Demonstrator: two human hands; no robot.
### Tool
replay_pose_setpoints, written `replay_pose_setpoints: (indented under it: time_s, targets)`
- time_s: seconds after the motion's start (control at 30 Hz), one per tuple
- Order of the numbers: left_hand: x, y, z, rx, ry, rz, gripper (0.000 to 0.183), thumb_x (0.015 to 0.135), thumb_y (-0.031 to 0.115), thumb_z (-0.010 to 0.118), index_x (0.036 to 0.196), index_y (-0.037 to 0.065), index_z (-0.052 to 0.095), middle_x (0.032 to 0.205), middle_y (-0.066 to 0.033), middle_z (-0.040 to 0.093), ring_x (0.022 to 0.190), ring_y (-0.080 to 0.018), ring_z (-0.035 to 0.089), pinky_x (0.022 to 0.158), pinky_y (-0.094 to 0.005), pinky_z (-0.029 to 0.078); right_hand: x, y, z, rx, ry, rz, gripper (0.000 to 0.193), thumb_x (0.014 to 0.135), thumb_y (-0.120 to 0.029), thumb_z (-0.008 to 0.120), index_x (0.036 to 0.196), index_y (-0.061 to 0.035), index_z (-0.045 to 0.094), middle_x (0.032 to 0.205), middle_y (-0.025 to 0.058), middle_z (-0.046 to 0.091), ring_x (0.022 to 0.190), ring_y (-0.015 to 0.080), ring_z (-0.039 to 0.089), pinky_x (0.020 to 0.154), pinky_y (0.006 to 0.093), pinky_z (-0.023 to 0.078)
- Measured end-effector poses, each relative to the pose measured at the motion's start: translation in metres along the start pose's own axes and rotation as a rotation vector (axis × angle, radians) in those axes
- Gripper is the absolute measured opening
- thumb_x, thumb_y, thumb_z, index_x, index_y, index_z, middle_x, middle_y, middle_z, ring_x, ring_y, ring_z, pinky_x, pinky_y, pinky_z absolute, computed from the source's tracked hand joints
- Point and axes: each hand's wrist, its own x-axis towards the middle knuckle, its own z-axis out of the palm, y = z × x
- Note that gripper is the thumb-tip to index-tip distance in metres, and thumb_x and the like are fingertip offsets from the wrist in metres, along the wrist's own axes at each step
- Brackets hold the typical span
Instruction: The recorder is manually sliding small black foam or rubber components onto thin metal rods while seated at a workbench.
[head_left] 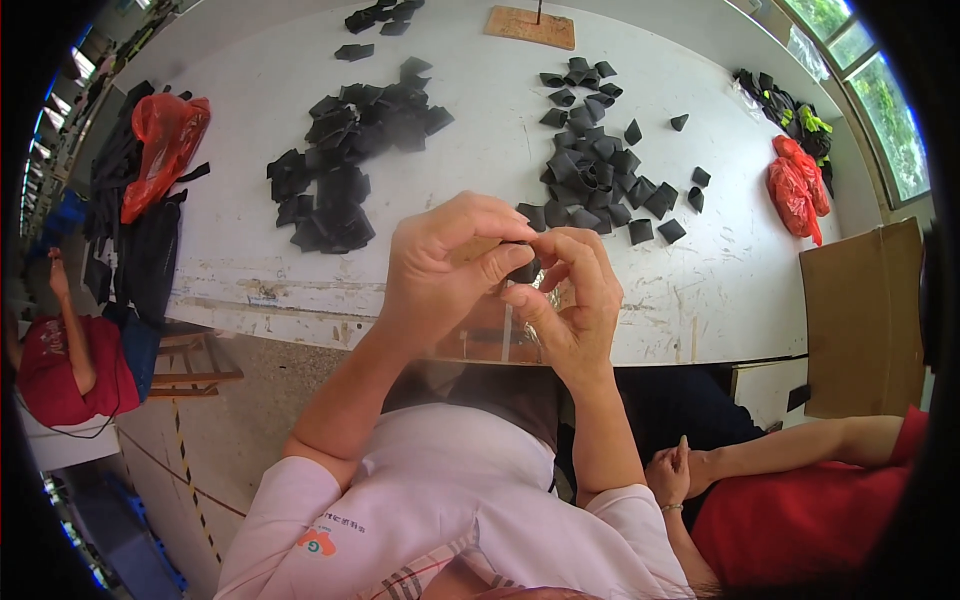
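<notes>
Evidently, the work in hand is close fingertip handling of a single small black piece, held up between both hands above the near edge of the white table. The left hand grasps it, thumb and forefinger pressed together on its left side. The right hand meets it from the other side with bent fingers, the thumb near its lower edge; whether these fingers pinch the piece or only steady it cannot be told. The piece is mostly covered by the fingers, so its exact form is hidden, and the step is best judged as turning or shaping it by hand.

Beyond the hands lie two groups of black pieces: a left heap, whose pieces look mostly flat and overlap, and a right heap, where many look folded or curved, with a few lying apart. The held piece seems closer in kind to those on the right, though that is a judgement.

Whatever the next move, it calls for a firm left pinch and a light, exact touch from the right fingertips, since so small a piece could easily slip or twist.
</notes>
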Motion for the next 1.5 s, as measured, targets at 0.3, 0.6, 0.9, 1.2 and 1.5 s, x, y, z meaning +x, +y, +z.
replay_pose_setpoints:
  time_s: [0.3,0.6,0.9,1.2,1.5]
  targets:
    - [-0.013,-0.014,0.005,-0.729,0.295,-0.099,0.011,0.085,0.012,0.053,0.087,0.001,0.055,0.084,-0.0072,0.055,0.084,-0.0142,0.051,0.077,-0.0284,0.041,0.009,-0.017,0.006,-0.021,0.088,0.011,0.017,0.068,-0.002,0.069,0.080,-0.0003,0.058,0.072,0.0059,0.055,0.056,0.0103,0.049,0.048,0.0213,0.039]
    - [-0.024,-0.019,0.005,-0.512,0.221,-0.170,0.013,0.083,0.009,0.056,0.093,0.000,0.055,0.091,-0.0079,0.056,0.085,-0.0107,0.051,0.076,-0.0238,0.041,0.001,-0.006,0.011,-0.042,0.113,-0.028,0.008,0.072,0.001,0.064,0.077,0.0000,0.057,0.069,0.0071,0.055,0.053,0.0129,0.052,0.046,0.0233,0.040]
    - [-0.030,-0.028,-0.002,-0.158,0.054,-0.372,0.011,0.083,0.011,0.058,0.080,0.000,0.057,0.063,-0.0003,0.054,0.056,-0.0031,0.048,0.049,-0.0176,0.040,-0.003,-0.007,0.016,-0.263,0.116,-0.097,0.010,0.072,0.002,0.063,0.078,-0.0005,0.056,0.066,0.0076,0.052,0.053,0.0150,0.047,0.046,0.0235,0.037]
    - [-0.042,-0.076,-0.026,0.411,0.566,-0.072,0.010,0.082,0.009,0.056,0.084,-0.001,0.056,0.068,-0.0041,0.057,0.057,-0.0067,0.050,0.050,-0.0212,0.041,0.022,-0.005,-0.025,0.255,0.112,0.247,0.013,0.079,-0.009,0.062,0.080,0.0012,0.055,0.065,0.0017,0.050,0.054,0.0074,0.041,0.046,0.0196,0.032]
    - [-0.027,-0.163,-0.131,1.390,0.420,-0.731,0.028,0.074,0.023,0.062,0.080,-0.003,0.054,0.081,-0.0191,0.059,0.068,-0.0319,0.059,0.059,-0.0389,0.047,-0.040,0.010,0.004,0.278,0.160,0.616,0.013,0.086,-0.011,0.053,0.085,0.0013,0.059,0.059,-0.0019,0.049,0.048,0.0033,0.041,0.044,0.0163,0.032]
